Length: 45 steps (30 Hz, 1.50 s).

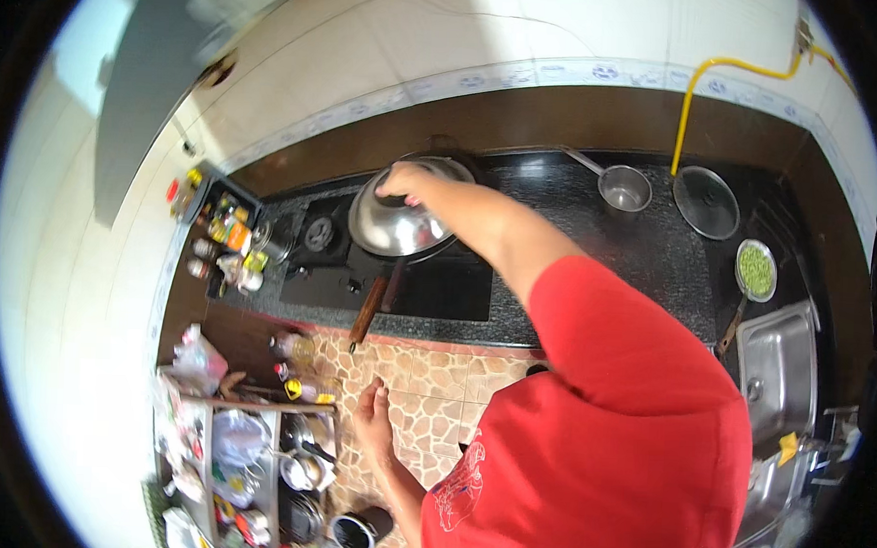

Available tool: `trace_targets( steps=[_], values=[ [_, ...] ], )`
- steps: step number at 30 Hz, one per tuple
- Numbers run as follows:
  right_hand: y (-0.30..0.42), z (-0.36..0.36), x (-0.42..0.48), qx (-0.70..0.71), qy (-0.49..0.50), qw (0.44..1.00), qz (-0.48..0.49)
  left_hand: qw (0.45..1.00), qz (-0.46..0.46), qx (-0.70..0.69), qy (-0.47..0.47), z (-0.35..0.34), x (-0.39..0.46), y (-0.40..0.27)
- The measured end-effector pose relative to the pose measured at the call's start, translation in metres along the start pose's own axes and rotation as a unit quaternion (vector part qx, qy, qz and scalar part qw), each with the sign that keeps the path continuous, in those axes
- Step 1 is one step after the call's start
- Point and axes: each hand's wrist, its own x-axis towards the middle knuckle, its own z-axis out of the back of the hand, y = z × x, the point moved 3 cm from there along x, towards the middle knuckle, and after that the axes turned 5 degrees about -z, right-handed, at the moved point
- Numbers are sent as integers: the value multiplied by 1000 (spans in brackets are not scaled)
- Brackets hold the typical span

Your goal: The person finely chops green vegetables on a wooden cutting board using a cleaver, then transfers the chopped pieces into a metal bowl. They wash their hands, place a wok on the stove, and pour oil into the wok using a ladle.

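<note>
A domed metal lid (pixel 404 233) covers a wok on the gas hob (pixel 438 292). My right hand (pixel 405 186) reaches across to the top of the lid, its fingers closed about the knob, which is mostly hidden. From under the lid the wok's wooden handle (pixel 368 308) points towards the counter's front edge. My left hand (pixel 377 417) hangs over the floor, in front of the counter, with nothing in it; its fingers are held close together, slightly bent.
On the black counter at right are a small saucepan (pixel 625 188), a glass lid (pixel 706 203), a strainer of chopped green food (pixel 756 269) and a steel sink (pixel 782 376). Bottles and jars (pixel 230 230) crowd the left end. A loaded rack (pixel 272 471) stands below, beside a dark bin (pixel 353 534).
</note>
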Motion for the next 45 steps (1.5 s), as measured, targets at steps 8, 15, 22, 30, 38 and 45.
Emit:
trace_targets(
  steps=[8,15,22,30,38,45],
  values=[
    [-17,14,27,108,-134,985,-5,989,127,-41,57,-20,-12,37],
    [-75,91,-139,650,-148,727,161,965,194,-56,168,-41,-10,85],
    [-165,208,-320,720,-347,510,319,944,167,-32,282,-106,8,66],
    [-340,309,-418,736,-489,343,319,815,4,3,580,-326,-16,-71],
    [-492,380,-441,731,-580,236,271,649,-306,-3,697,-650,-149,-249],
    [-601,429,-450,714,-629,246,187,624,-284,-46,726,-825,-227,-234]
  ],
)
